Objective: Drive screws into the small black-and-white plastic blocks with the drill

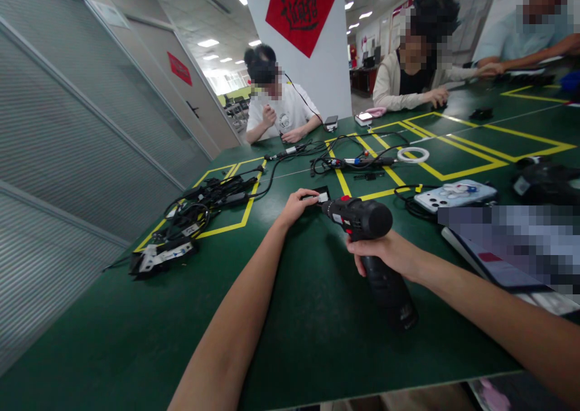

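Observation:
My right hand (380,251) is wrapped round the handle of a black and red cordless drill (369,217). The drill lies level in the air over the green table, its chuck pointing forward and left. Just ahead of the chuck, my left hand (299,204) has its fingers closed at a small white block (322,197). Beneath or behind that block is a small flat black piece (321,190). The drill's tip comes close to the block; whether they touch I cannot tell.
Black cables (217,196) are heaped at the left, with a white bracket-like part (165,255) nearby. Cabled tools (357,162) and a white ring (412,155) lie farther back. A phone (455,195) and a tablet (507,260) are at the right. Several people sit across the green table (290,338).

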`<state>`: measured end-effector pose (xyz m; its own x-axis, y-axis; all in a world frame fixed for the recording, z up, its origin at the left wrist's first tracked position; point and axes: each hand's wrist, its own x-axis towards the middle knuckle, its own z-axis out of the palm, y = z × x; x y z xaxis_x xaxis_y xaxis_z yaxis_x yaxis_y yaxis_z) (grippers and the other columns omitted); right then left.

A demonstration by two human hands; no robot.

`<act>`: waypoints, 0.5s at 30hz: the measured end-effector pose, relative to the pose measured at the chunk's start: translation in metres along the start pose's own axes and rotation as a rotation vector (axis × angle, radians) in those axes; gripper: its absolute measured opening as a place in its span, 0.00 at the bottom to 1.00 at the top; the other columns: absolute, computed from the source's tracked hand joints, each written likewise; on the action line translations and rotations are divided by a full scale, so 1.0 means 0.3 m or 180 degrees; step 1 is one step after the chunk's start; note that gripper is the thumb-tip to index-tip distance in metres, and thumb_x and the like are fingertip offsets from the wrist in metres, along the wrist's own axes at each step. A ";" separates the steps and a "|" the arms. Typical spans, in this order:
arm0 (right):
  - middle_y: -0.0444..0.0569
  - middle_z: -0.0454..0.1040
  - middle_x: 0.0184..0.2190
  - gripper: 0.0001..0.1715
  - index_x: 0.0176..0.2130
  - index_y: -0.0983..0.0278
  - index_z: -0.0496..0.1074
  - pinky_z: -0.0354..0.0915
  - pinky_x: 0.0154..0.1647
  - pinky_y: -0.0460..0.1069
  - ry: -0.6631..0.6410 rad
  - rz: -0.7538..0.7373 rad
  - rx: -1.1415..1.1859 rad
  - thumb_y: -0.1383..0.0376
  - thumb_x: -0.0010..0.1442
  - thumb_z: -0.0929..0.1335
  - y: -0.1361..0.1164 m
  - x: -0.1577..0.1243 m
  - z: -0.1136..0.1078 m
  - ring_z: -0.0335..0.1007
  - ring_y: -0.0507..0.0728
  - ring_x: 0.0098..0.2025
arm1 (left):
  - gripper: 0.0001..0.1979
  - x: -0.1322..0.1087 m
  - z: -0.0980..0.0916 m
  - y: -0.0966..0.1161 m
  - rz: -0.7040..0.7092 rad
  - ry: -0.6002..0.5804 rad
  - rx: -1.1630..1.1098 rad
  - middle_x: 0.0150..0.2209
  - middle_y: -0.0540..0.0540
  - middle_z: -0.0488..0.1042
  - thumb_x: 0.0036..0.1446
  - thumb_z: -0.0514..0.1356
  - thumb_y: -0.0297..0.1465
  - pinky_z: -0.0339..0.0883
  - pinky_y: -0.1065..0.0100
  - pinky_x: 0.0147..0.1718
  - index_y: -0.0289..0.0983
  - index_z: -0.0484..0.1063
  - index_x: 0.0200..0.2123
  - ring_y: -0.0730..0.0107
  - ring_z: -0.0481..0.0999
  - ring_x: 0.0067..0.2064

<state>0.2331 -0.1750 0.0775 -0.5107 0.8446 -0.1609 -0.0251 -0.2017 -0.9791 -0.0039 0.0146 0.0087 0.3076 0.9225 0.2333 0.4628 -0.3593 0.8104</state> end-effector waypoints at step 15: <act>0.43 0.70 0.17 0.06 0.33 0.66 0.67 0.60 0.26 0.48 0.0042 0.0009 -0.0016 0.65 0.53 0.67 -0.011 -0.004 0.005 0.66 0.52 0.20 | 0.15 -0.001 -0.001 0.000 -0.0002 0.0009 0.0030 0.44 0.46 0.74 0.49 0.60 0.38 0.62 0.61 0.51 0.40 0.76 0.40 0.61 0.70 0.49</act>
<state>0.2325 -0.1761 0.0810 -0.4993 0.8506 -0.1652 -0.0194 -0.2016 -0.9793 -0.0041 0.0144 0.0088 0.3050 0.9231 0.2342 0.4708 -0.3599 0.8055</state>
